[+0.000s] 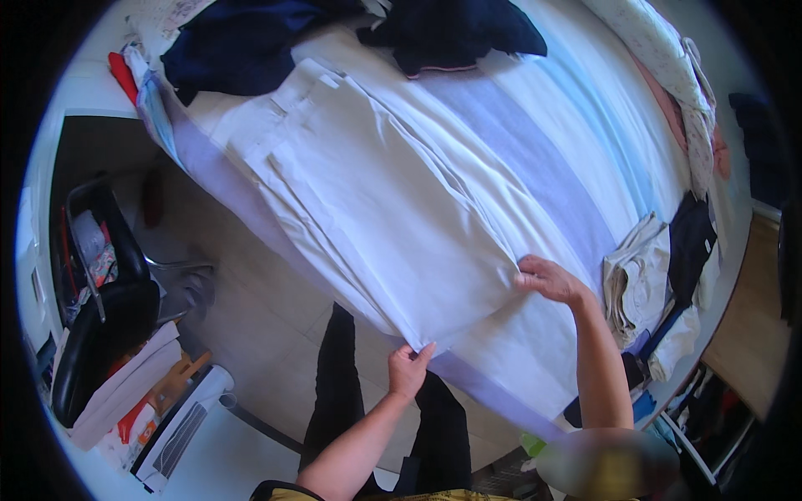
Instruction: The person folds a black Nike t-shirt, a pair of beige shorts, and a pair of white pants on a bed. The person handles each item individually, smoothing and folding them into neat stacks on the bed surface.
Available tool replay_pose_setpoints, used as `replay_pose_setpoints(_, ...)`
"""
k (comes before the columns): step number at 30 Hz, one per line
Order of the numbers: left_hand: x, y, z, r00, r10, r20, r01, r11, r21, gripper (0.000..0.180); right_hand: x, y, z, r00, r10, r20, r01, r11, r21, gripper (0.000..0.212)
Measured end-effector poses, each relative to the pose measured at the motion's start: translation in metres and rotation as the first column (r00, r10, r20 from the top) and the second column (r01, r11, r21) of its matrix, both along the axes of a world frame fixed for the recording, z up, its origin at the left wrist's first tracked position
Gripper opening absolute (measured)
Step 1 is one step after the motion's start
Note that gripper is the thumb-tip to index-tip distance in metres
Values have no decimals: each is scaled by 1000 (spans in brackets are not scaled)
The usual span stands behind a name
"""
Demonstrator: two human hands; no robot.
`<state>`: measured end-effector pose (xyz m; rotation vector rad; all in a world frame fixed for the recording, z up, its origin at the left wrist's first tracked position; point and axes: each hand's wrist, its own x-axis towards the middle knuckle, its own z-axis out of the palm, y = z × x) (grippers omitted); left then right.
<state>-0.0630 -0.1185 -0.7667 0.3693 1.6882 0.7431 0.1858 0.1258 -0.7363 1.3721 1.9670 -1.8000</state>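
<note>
White trousers (393, 196) lie lengthwise on the bed, waistband toward the far left and hems toward me. My left hand (408, 371) pinches the near left corner of the hem at the bed's edge. At the other hem corner, my right hand (547, 280) grips the cloth between thumb and fingers. Between my hands the fabric lies fairly flat, with long folds along its right side. Some of the fingers on both hands are hidden from view.
Dark garments (455, 37) lie at the bed's far side. Folded beige clothes (639, 271) sit at the right beside dark ones. The striped bedsheet (535, 142) covers the bed. A black chair (109, 342) holding clothes stands on the tiled floor at left.
</note>
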Motion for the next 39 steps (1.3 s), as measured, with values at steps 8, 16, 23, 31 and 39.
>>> replay_pose_setpoints(8, -43, 37, 32, 1000, 9, 27, -11, 996, 86, 30, -19, -16, 4, 960, -155, 232, 117, 978, 172, 40)
replay_pose_setpoints(16, -70, 116, 31, 994, 78, -82, -64, 984, 164, 28, -55, -4, 18, 963, -235, 132, 135, 845, 518, 33)
replay_pose_setpoints(23, -67, 87, 36, 976, 219, 0, -219, 975, 41, 23, -176, 79, 30, 952, -296, -79, 282, 743, 607, 32)
replay_pose_setpoints(31, -143, 96, 43, 801, -73, -595, 182, 975, 126, 44, -299, 140, 22, 986, -161, 33, 115, 822, 558, 30)
replay_pose_setpoints(39, -228, 212, 42, 844, 146, -516, 23, 951, 307, 41, -328, 152, 3, 964, -214, 156, 100, 840, 533, 28)
